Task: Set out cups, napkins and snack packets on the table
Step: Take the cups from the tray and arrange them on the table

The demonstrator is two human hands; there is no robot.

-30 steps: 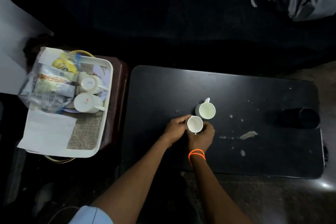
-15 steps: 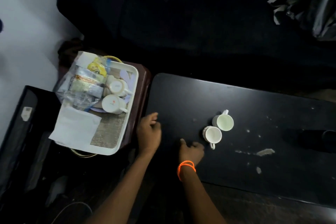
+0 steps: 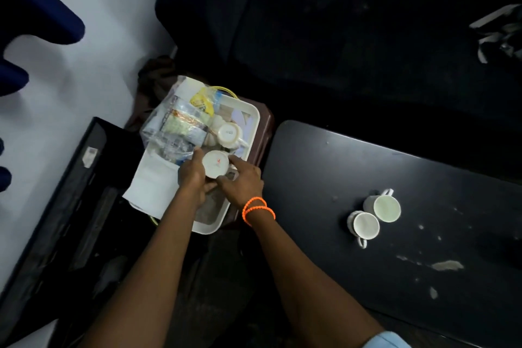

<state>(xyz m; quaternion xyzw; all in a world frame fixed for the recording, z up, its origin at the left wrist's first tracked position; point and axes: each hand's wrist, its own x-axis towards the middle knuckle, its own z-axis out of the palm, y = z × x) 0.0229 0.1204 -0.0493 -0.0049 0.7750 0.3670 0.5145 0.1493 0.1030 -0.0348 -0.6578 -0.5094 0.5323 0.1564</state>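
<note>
Reaching back over the white tray (image 3: 248,118), both hands close around an upturned white cup (image 3: 215,163), which lies base-up at the tray's middle. The left hand (image 3: 193,175) cups its near-left side and the right hand (image 3: 243,181), marked by an orange bracelet (image 3: 258,210) at the wrist, presses its right side with the fingers spread; the cup is enclosed between the two hands, though whether it has left the tray floor cannot be told. Half a second ago both hands lay empty on the black table (image 3: 324,155), just left of the two upright cups (image 3: 375,216) they had set down; those cups now stand touching each other, mouths up, well apart from the hands. The change marks the end of one placement and the start of the next fetch. A second upturned cup (image 3: 229,134) remains further back in the tray, just beside the held one. The clear bag of snack packets (image 3: 175,127) fills the tray's far-left corner, and the white napkins (image 3: 154,183) lie at its left edge, partly overhanging. The tray rests on a dark brown stool (image 3: 267,133) just left of the table. By judgement, the task is under halfway: two cups are out, two are still in the tray, and neither napkins nor packets have been moved. The next move would call for lifting the cup, turning it mouth-up and carrying it right to join the pair.
</note>
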